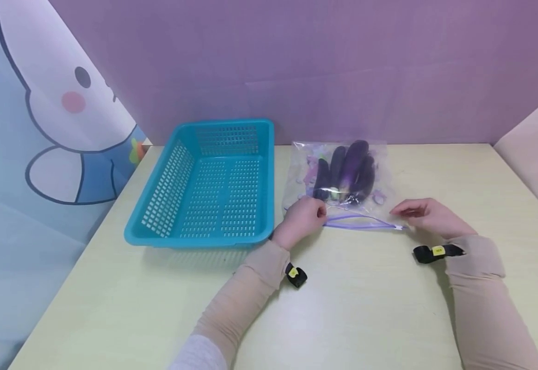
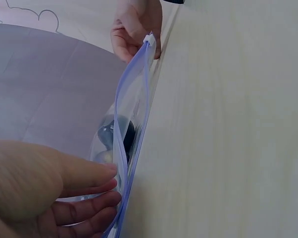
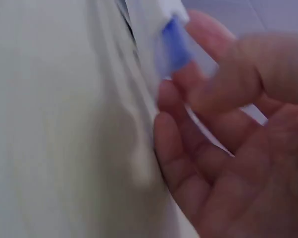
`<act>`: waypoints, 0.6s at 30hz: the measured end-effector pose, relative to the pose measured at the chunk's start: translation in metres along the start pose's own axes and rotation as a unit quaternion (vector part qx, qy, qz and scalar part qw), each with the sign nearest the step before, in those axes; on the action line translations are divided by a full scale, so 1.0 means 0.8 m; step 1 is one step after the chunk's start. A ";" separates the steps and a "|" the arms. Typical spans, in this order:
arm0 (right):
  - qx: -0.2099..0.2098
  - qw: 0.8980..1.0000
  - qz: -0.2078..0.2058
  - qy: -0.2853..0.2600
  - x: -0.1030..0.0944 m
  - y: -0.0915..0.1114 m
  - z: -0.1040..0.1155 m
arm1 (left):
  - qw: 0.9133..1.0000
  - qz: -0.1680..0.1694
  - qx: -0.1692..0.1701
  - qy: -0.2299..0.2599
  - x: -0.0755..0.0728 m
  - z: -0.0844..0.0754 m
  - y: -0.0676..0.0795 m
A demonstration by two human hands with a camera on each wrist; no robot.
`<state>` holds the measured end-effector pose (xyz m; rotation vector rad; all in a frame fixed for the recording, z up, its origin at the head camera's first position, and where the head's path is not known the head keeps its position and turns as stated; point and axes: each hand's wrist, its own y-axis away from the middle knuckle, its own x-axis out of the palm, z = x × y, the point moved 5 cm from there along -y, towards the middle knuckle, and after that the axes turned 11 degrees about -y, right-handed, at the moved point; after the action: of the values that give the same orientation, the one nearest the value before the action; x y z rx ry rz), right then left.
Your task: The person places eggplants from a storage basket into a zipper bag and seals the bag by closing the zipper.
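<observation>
A clear zip bag [image 1: 292,192] with a purple zip strip lies on the table, its mouth parted toward me. Several dark purple eggplants [image 1: 353,167] are inside it. At the left end of the mouth, my left hand [image 1: 302,218] pinches the upper lip between thumb and fingertips; in the left wrist view the thumb [image 2: 84,171] lies along the zip strip. The white slider [image 1: 399,227] sits at the right end of the strip. Beside it my right hand [image 1: 428,215] has loosely bent fingers; in the right wrist view they are right by the blue strip end [image 3: 176,47].
A turquoise perforated plastic basket [image 1: 271,200] stands left of the bag, close to my left wrist. Behind the table [image 1: 342,303] rises a purple backdrop [image 1: 296,67]. A blue cartoon-print cloth [image 1: 14,246] hangs at the left.
</observation>
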<state>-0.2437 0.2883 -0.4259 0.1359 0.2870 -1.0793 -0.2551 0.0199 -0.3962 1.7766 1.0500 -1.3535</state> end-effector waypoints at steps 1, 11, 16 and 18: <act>0.004 1.000 0.016 -0.002 0.002 0.001 0.001 | 1.000 0.001 -0.001 0.001 0.000 0.000 0.000; -0.010 0.996 0.090 0.012 0.015 0.005 0.011 | 1.000 0.007 -0.009 0.001 0.001 0.002 0.000; -0.003 0.998 0.061 0.015 0.010 0.005 0.009 | 1.000 0.008 -0.010 0.005 0.003 0.003 0.000; 0.016 0.999 0.039 0.021 0.006 0.003 0.006 | 1.000 0.008 -0.012 0.005 0.003 0.004 0.000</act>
<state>-0.2383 0.2840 -0.4232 0.1970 0.3006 -1.0048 -0.2561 0.0178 -0.3990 1.7727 1.0511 -1.3194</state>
